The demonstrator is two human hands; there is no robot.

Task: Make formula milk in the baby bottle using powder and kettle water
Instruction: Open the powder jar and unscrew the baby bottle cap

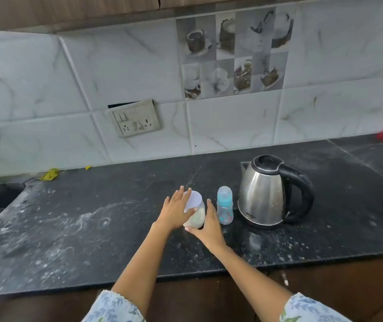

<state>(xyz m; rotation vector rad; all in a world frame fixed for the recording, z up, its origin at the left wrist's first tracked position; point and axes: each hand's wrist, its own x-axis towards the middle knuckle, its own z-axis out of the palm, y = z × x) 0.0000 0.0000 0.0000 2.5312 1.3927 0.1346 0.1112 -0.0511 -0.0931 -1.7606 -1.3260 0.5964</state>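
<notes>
Both hands are on the powder jar [196,211], which stands on the dark worktop [92,217]. The left hand [176,211] lies over the white lid [192,201] with fingers straight and spread. The right hand [209,228] curls around the jar's lower side and holds it. Just right of the jar stands the baby bottle [224,205], then the steel kettle [267,191]

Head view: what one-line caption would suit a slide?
Both hands steady a powder jar beside a capped baby bottle and steel kettle.
</notes>
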